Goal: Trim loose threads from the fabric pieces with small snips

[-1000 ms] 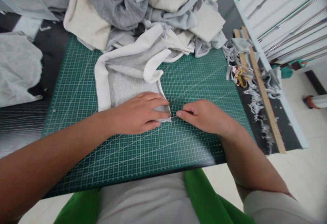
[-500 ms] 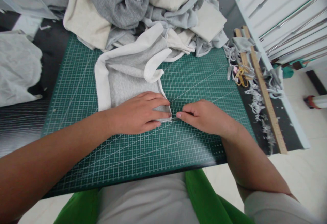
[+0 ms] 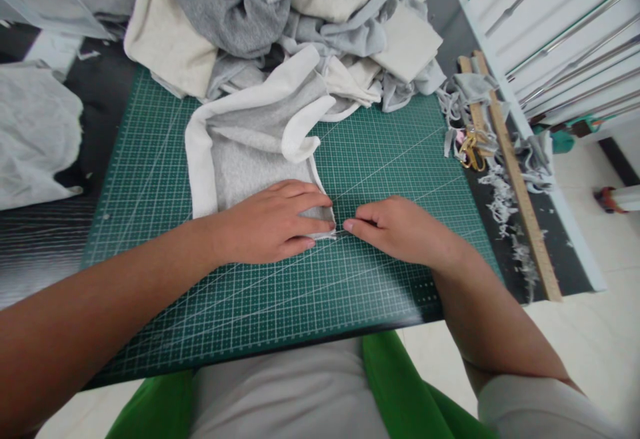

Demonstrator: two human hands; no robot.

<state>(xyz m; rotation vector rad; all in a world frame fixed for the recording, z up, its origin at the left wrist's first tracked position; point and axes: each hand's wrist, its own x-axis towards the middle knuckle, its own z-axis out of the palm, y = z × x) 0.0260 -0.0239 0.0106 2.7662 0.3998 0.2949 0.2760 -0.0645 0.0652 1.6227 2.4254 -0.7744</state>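
- Fingers of the left hand [image 3: 273, 222] lie flat, pressing the grey fabric piece [image 3: 250, 152], white-edged, at frame centre on the green cutting mat [image 3: 380, 152].
- Right hand [image 3: 400, 229] fingers pinch together at its lower corner; what they grip, I cannot tell.

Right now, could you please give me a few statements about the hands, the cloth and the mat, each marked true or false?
1. The left hand lies flat on the grey cloth. True.
2. The right hand holds the scissors. False: the scissors lie among scraps past the mat's right edge, and the right hand's fingertips pinch at the cloth's near corner.
3. The cloth lies on a green mat. True.
4. The wooden ruler lies across the cloth. False: it lies off the mat, to the right.
5. A fabric heap sits at the mat's far edge. True.
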